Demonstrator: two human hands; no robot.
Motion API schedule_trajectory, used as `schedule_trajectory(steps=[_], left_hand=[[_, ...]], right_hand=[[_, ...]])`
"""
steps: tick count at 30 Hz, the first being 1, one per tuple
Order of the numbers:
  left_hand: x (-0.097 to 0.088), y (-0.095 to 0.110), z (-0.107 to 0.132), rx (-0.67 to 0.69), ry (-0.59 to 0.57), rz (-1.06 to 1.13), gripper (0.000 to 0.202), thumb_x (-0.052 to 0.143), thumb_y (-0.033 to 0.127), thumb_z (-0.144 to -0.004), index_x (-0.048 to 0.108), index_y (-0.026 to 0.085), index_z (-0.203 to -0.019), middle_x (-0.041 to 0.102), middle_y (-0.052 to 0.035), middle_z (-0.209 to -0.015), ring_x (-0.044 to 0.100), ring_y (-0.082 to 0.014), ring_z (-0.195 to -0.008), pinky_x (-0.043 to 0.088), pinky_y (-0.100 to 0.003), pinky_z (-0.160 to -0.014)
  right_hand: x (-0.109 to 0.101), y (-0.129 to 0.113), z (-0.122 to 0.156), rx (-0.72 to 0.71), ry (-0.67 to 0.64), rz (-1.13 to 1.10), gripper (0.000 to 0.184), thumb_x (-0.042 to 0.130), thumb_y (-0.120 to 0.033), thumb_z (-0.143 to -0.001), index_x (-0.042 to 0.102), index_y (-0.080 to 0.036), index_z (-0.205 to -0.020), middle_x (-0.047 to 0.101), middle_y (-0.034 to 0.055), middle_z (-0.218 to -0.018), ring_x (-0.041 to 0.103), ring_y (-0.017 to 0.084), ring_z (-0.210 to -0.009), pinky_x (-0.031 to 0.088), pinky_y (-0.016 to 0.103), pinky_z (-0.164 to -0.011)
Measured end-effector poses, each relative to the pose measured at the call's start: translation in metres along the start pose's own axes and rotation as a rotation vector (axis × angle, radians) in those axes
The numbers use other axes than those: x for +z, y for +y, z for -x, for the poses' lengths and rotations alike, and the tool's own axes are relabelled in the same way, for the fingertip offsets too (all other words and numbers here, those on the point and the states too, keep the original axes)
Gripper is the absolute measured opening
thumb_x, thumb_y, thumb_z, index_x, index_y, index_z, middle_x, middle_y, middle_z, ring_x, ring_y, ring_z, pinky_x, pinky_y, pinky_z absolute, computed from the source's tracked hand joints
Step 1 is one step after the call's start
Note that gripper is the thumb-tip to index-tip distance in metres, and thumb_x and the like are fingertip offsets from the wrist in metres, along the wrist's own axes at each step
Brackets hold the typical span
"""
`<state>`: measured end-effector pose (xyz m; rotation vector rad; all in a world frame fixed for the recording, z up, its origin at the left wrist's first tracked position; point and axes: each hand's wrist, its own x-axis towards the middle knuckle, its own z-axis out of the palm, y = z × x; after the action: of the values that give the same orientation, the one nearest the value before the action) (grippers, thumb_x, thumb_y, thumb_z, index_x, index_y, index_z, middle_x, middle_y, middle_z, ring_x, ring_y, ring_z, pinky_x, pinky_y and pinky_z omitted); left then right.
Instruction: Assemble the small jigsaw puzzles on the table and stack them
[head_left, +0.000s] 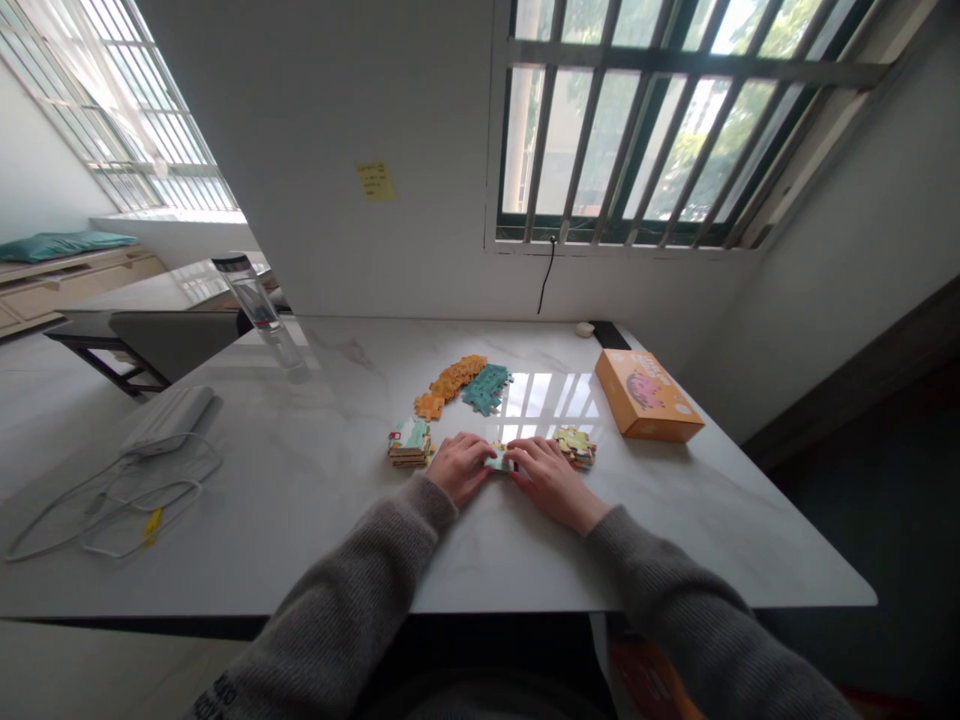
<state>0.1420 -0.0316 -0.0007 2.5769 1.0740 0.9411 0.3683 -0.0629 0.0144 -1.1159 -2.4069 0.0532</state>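
Observation:
Small light-coloured jigsaw puzzle pieces (pixel 498 461) lie on the table between my two hands, partly covered by fingers. My left hand (pixel 460 468) has its fingers closed on their left edge. From the other side, my right hand (pixel 551 480) grips their right edge with thumb and fingers. Left of my left hand stands a stack of puzzle pieces (pixel 410 442) with a pale green top. Another stack (pixel 576 446), yellow-green on top, sits just beyond my right hand. Farther back lie an arc of orange pieces (pixel 454 382) and a patch of teal pieces (pixel 486 389).
An orange box (pixel 649 396) stands at the right, with a black flat object (pixel 609 336) and a small white item (pixel 584 329) behind it. At the left are a clear bottle (pixel 255 298) and a white device (pixel 169 418) with a looped cable (pixel 112 490). A wall borders the table's back.

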Motion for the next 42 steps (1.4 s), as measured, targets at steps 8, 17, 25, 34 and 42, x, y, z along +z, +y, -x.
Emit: schedule_trajectory(steps=[8, 17, 25, 34, 42], left_hand=[[0.003, -0.002, 0.001, 0.045, 0.020, 0.016, 0.024, 0.070, 0.020, -0.080, 0.067, 0.024, -0.104, 0.064, -0.0073, -0.118, 0.057, -0.0267, -0.111, 0.049, -0.044, -0.094], [-0.019, 0.012, 0.004, 0.094, 0.122, -0.099, 0.028, 0.070, 0.015, -0.072, 0.067, 0.024, -0.098, 0.065, -0.0067, -0.112, 0.056, -0.0273, -0.105, 0.047, -0.042, -0.092], [-0.082, -0.036, 0.030, -0.042, 0.274, -0.217, 0.034, 0.063, 0.011, -0.068, 0.068, 0.025, -0.098, 0.063, -0.0058, -0.111, 0.054, -0.0266, -0.104, 0.044, -0.043, -0.096], [-0.085, -0.077, 0.049, -0.144, 0.237, -0.235, 0.028, 0.059, 0.012, -0.069, 0.069, 0.023, -0.093, 0.064, -0.0049, -0.107, 0.054, -0.0254, -0.100, 0.043, -0.043, -0.097], [-0.086, -0.084, 0.050, -0.142, 0.169, -0.159, 0.023, 0.056, 0.017, -0.076, 0.067, 0.022, -0.096, 0.063, -0.0067, -0.120, 0.053, -0.0266, -0.110, 0.043, -0.046, -0.103]], right_hand=[[0.004, 0.003, 0.001, 0.019, 0.054, -0.116, 0.029, 0.063, -0.011, -0.088, 0.060, -0.025, -0.113, 0.059, 0.0091, -0.118, 0.053, 0.026, -0.108, 0.050, 0.045, -0.094], [-0.006, -0.006, 0.004, 0.002, 0.141, -0.229, 0.037, 0.061, -0.014, -0.087, 0.054, -0.026, -0.122, 0.051, 0.0123, -0.133, 0.049, 0.030, -0.125, 0.048, 0.052, -0.103], [-0.002, -0.002, 0.005, 0.043, 0.164, -0.219, 0.031, 0.056, -0.017, -0.093, 0.055, -0.026, -0.122, 0.056, 0.0120, -0.121, 0.055, 0.029, -0.113, 0.051, 0.051, -0.098], [0.000, -0.007, 0.003, 0.033, 0.101, -0.210, 0.026, 0.051, -0.014, -0.095, 0.061, -0.027, -0.116, 0.056, 0.0109, -0.120, 0.055, 0.027, -0.114, 0.052, 0.048, -0.098], [0.004, -0.004, 0.001, 0.067, 0.030, -0.190, 0.019, 0.052, -0.015, -0.096, 0.059, -0.024, -0.111, 0.058, 0.0108, -0.124, 0.054, 0.027, -0.114, 0.048, 0.047, -0.098]])
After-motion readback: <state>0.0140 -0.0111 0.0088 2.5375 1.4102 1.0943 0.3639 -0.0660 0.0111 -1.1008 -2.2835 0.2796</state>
